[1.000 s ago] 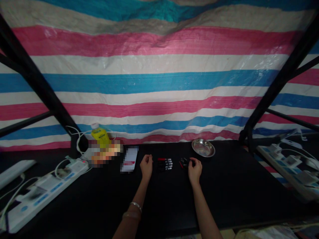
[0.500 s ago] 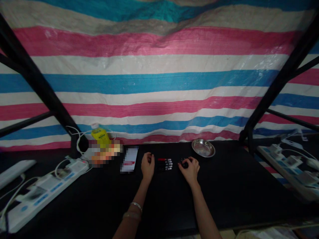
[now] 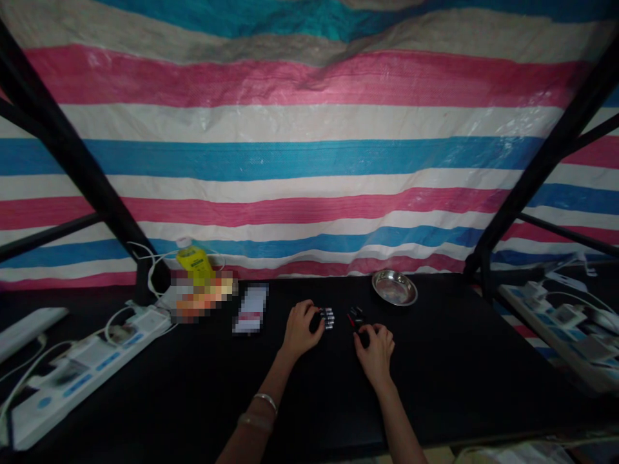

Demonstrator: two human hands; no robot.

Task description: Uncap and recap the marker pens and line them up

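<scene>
Several slim black tubes with silver ends (image 3: 329, 318) lie side by side on the black table; their exact kind is too small to make out. My left hand (image 3: 302, 327) is curled over their left ends, thumb and forefinger closed about the row, leaving the silver ends in sight. To the right lies a loose little pile of short black and red pieces (image 3: 356, 316). My right hand (image 3: 376, 351) rests at the near side of this pile, its fingers bent in toward the thumb. Whatever lies under its fingertips is hidden.
A round metal dish (image 3: 395, 288) stands behind my right hand. Left of my hands are a phone (image 3: 251, 309) and a yellow bottle (image 3: 196, 263). Power strips with cables (image 3: 91, 370) run along the left, and another (image 3: 565, 322) lies right. A striped sheet (image 3: 309, 161) hangs behind.
My left hand has moved right onto the row of tubes, covering their left ends. My right hand has drawn back slightly toward me, uncovering the pile of small black and red pieces.
</scene>
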